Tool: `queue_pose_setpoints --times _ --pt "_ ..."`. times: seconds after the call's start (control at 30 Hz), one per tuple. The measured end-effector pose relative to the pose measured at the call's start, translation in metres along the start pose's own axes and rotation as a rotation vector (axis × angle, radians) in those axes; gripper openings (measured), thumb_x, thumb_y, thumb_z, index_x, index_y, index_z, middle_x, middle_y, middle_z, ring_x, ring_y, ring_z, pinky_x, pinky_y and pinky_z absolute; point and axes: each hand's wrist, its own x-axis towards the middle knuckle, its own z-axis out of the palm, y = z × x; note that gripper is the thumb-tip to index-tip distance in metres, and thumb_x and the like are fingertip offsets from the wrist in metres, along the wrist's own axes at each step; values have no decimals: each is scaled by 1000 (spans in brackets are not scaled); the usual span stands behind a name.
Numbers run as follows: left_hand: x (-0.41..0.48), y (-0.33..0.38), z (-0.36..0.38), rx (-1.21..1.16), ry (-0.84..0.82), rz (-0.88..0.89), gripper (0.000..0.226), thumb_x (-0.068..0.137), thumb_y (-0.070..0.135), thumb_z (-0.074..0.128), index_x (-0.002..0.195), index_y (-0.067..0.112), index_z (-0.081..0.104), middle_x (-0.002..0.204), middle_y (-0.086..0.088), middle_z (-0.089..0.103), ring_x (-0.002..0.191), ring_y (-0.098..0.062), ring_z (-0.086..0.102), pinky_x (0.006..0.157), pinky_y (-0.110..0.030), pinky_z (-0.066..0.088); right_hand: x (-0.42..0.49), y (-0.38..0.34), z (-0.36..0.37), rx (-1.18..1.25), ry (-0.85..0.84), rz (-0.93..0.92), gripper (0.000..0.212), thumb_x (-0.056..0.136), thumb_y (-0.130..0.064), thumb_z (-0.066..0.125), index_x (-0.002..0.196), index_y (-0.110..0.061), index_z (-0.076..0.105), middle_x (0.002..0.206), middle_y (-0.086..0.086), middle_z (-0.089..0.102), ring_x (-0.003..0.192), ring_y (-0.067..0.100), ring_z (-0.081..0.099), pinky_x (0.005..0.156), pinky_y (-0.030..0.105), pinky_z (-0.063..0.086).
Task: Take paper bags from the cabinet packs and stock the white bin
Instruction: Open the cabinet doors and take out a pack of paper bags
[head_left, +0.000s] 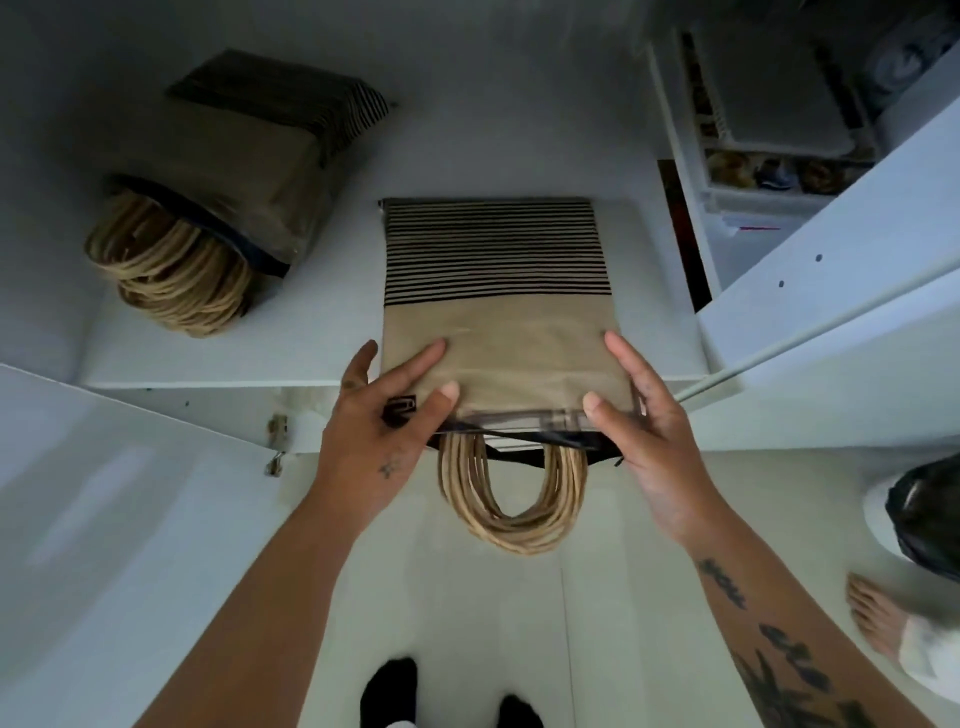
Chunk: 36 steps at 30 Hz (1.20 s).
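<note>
A pack of tan paper bags with black stripes (498, 291) lies flat on the white cabinet shelf (218, 358), wrapped in clear plastic. Its twisted paper handles (511, 499) hang over the shelf's front edge. My left hand (379, 410) grips the pack's near left corner, thumb on top. My right hand (644, 415) grips the near right corner, thumb on top as well. A second pack of the same bags (223, 171) lies at an angle at the back left of the shelf, its handles bulging out toward me.
Open white cabinet doors stand at the left (104, 519) and right (831, 291). White wire shelves with items (769, 156) lie beyond the right door. Another person's bare foot (878, 618) and a white bin with a black liner (924, 514) are at the right.
</note>
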Motion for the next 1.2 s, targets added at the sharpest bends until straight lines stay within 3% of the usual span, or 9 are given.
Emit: queue_pose_setpoints --times 0.1,0.2,0.3,0.47,0.63,0.7,0.87,1.1,1.2 --pt "-4 0 -4 -111 -96 -2 45 70 47 67 113 53 55 140 5 44 129 -3 40 113 -19 28 -1 -4 -7 43 -22 39 53 86 -4 59 126 -37 47 125 -29 49 82 -9 65 78 8 49" --pt "-2 0 -7 -179 -136 -27 49 65 42 67 112 53 57 136 5 47 126 -2 44 115 -26 28 0 -7 -7 30 -44 44 55 79 -13 69 119 -47 53 141 -14 46 106 9 61 98 26 46" --pt "-4 -1 -7 -260 -165 -72 61 64 40 70 120 55 51 140 9 43 126 3 41 113 -23 26 -3 -8 -6 62 -29 75 55 72 -19 71 113 -52 56 140 -12 47 126 14 50 106 36 40" --pt "-10 2 -8 -359 -186 -104 82 65 25 74 133 52 37 136 18 45 120 6 46 105 -17 36 -14 -8 -3 179 -49 130 57 74 -13 69 116 -48 53 120 -24 61 120 18 56 98 33 46" --pt "-25 3 -13 -385 -237 -184 89 66 14 75 137 50 34 115 36 46 98 18 53 100 -19 42 -36 -9 -3 191 -77 190 62 73 -11 73 115 -53 53 138 -12 50 124 17 53 104 39 43" --pt "-35 3 -15 -400 -271 -209 93 63 13 76 137 49 32 120 34 44 105 12 52 96 -17 45 -49 -10 -3 183 -90 215 63 76 -8 70 117 -52 51 143 -8 45 119 12 57 100 36 47" --pt "-70 8 -15 -445 -316 -260 93 73 -6 70 138 46 28 115 35 43 88 18 59 68 -6 50 -86 -18 -9 157 -123 269 66 81 5 62 123 -43 47 134 -5 53 106 3 63 82 17 53" --pt "-125 26 -12 -401 -341 -323 97 71 -5 72 138 48 27 121 31 41 99 10 52 70 -5 50 -146 -38 -22 102 -100 340 66 79 3 66 120 -46 47 126 -10 54 107 10 61 86 21 53" --pt "-145 41 -12 -325 -370 -318 100 71 1 75 140 48 22 125 25 43 106 3 51 82 -11 50 -170 -49 -30 117 -78 360 64 80 2 66 119 -45 47 128 -8 53 107 10 60 82 18 53"
